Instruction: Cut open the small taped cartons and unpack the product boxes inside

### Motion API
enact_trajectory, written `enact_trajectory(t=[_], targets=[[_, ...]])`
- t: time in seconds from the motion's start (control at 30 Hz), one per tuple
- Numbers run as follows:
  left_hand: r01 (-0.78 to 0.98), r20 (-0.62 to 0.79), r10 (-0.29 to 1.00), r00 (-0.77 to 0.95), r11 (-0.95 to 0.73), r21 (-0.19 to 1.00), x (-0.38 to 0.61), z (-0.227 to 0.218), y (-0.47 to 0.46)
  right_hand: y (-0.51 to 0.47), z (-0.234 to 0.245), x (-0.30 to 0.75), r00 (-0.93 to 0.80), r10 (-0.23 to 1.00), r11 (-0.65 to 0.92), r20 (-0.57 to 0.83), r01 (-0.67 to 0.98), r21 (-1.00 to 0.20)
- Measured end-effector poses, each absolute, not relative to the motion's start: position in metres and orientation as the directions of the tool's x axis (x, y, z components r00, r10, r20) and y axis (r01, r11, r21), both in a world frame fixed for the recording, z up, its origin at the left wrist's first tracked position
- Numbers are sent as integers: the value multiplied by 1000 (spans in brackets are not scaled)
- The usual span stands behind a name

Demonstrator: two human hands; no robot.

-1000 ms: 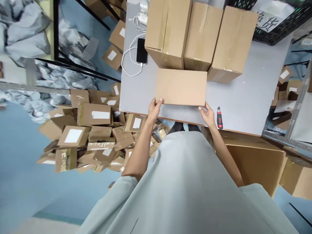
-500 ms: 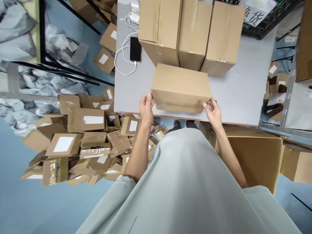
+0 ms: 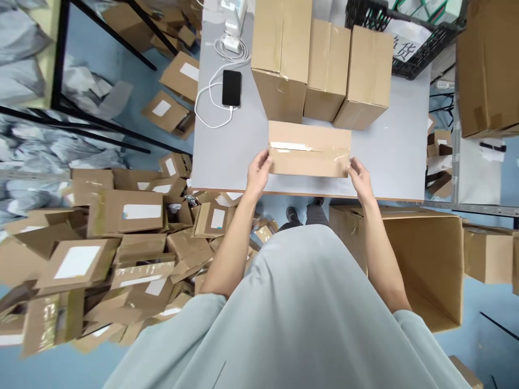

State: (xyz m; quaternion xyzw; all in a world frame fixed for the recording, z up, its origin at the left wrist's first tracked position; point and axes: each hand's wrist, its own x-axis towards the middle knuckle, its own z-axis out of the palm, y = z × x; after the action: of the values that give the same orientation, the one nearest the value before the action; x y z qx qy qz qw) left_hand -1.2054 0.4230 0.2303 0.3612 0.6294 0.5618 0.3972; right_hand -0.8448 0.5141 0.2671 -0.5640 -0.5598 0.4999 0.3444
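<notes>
A long cardboard box (image 3: 309,162) is held between my two hands near the front edge of the grey table (image 3: 397,156). Clear tape runs along the seam on its visible face. My left hand (image 3: 258,172) grips the box's left end, and my right hand (image 3: 360,175) grips the right end, with fingers partly hidden behind it. Right behind it, three taller taped cardboard boxes stand side by side: a left one (image 3: 281,51), a middle one (image 3: 327,65) and a right one (image 3: 368,70).
A black phone (image 3: 231,88) with a white cable lies at the table's left. At the back right is a black crate (image 3: 413,67). Many discarded boxes (image 3: 141,210) are heaped on the floor at left. A large open carton (image 3: 425,259) stands below the table at right.
My hands have turned the held box so its taped face now shows instead of the plain one. My view has shifted slightly.
</notes>
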Motion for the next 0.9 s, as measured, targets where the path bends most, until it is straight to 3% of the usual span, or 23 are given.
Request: enact_trajectory(t=[0.4, 0.5, 0.7, 0.9], targets=[[-28, -295, 903, -312, 302, 953, -1190, 209, 389, 466, 247, -858, -142, 955, -219, -261, 258, -941], [11, -235, 913, -333, 253, 967, -1192, 217, 382, 457, 256, -858, -119, 963, -199, -242, 294, -935], [92, -16, 927, -375, 55, 994, -1207, 242, 376, 458, 283, -854, -80, 994, -51, -77, 287, -957], [-22, -87, 931, -355, 85, 996, -1207, 231, 408, 492, 275, -875, -155, 983, -70, -102, 201, -977]])
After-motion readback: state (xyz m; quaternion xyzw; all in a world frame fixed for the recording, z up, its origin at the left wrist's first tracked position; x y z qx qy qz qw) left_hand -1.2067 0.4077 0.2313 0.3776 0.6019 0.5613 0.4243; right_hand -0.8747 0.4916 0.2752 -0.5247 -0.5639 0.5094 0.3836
